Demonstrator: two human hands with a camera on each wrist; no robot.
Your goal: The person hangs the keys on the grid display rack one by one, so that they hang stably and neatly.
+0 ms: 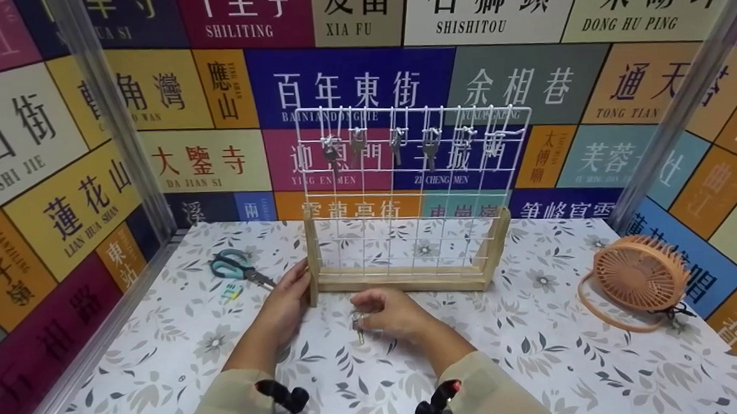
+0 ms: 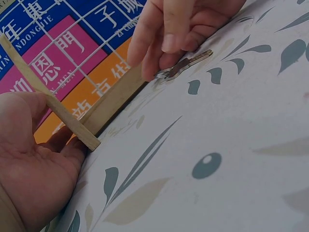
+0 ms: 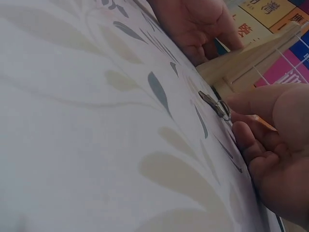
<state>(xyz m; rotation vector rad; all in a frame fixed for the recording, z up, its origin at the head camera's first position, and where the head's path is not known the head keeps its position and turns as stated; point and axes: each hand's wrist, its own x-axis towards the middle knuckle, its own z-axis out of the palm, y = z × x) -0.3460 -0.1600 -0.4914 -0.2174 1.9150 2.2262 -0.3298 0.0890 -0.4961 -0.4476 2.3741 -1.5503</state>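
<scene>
A white wire rack (image 1: 355, 195) on a wooden base stands on the table, with several keys (image 1: 397, 145) hanging from its hooks. My left hand (image 1: 290, 300) grips the left wooden upright (image 2: 72, 118), thumb on one side and fingers behind it. In front of the base my right hand (image 1: 395, 315) is low over the table, its thumb and fingers slightly apart and curved. A small key (image 3: 208, 100) on a split ring (image 3: 224, 110) is at its fingertips. The thumb appears to touch the ring in the right wrist view; any pinch is hard to make out.
Teal-handled pliers (image 1: 234, 266) lie left of the rack, beside a small yellow-green item (image 1: 230, 292). An orange desk fan (image 1: 642, 279) stands at the right. Behind the table rises a wall of colourful sign panels (image 1: 363, 76).
</scene>
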